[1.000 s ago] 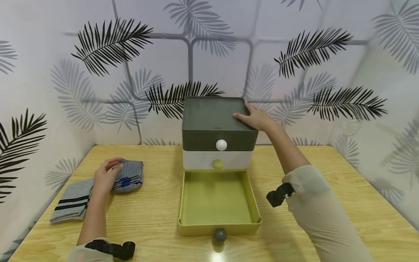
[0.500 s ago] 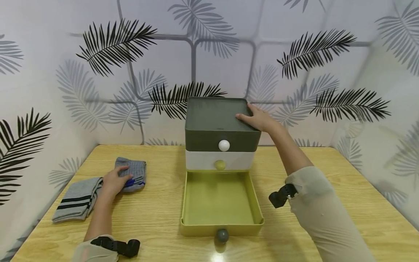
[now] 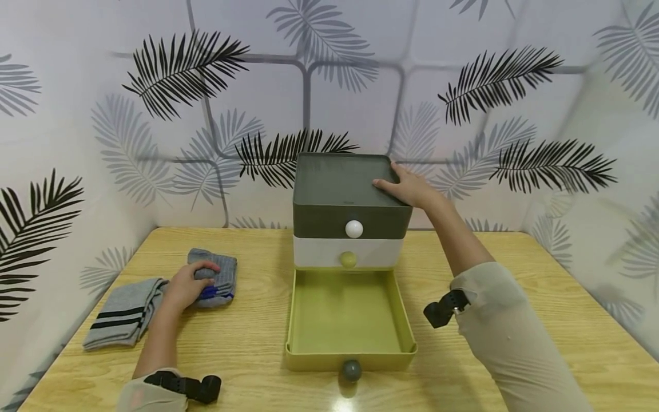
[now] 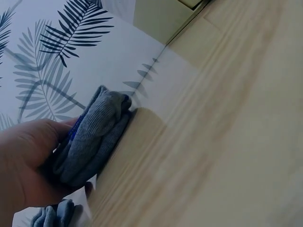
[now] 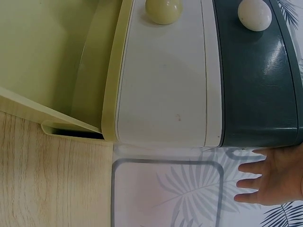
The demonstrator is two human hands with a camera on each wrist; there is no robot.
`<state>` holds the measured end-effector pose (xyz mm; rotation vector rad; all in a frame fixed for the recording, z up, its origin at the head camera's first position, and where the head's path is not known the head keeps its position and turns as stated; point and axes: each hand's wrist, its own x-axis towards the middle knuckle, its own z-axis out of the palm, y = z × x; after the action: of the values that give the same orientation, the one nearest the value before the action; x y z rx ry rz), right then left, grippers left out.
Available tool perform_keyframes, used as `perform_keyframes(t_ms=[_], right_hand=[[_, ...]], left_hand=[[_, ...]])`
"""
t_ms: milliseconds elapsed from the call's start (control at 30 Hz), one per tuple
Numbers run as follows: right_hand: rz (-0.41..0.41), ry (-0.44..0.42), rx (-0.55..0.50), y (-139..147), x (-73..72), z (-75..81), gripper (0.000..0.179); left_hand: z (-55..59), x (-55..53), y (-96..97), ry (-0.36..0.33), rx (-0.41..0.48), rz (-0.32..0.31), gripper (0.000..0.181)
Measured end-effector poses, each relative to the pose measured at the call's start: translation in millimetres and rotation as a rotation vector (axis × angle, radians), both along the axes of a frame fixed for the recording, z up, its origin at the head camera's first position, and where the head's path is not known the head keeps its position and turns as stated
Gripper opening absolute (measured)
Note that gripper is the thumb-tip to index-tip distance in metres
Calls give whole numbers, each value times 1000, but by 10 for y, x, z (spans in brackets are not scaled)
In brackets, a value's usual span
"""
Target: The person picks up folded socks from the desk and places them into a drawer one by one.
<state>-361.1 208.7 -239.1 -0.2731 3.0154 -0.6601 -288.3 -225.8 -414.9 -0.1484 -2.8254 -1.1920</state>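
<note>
My left hand (image 3: 182, 289) grips a folded grey sock (image 3: 225, 276) with blue detail on the left side of the table. In the left wrist view the thumb and fingers pinch the folded sock (image 4: 97, 135) from its near end. A second folded grey sock (image 3: 115, 315), with two black stripes, lies just left of that hand. My right hand (image 3: 411, 189) rests at the top right edge of a small drawer cabinet (image 3: 334, 180), thumb on its dark green top. In the right wrist view its fingers (image 5: 251, 183) are straight along the cabinet's side.
The cabinet's bottom yellow-green drawer (image 3: 342, 317) is pulled out toward the front, with nothing inside. Above it the white drawer (image 3: 311, 252) and the dark green drawer (image 3: 319, 223) are closed. A wall with a leaf pattern (image 3: 268, 86) stands behind the wooden table (image 3: 247, 343).
My left hand has moved right onto the blue-detailed sock and now grips it; the sock has shifted slightly right and turned. The right hand stays at the cabinet's edge.
</note>
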Motion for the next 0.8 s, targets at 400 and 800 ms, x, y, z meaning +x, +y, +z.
perform_keyframes(t_ms=[400, 800], right_hand=[[1, -17, -16, 1, 20, 19, 80], [2, -31, -31, 17, 14, 1, 80]], left_hand=[[124, 85, -92, -202, 305, -107, 46], [165, 117, -145, -260, 392, -217, 53]])
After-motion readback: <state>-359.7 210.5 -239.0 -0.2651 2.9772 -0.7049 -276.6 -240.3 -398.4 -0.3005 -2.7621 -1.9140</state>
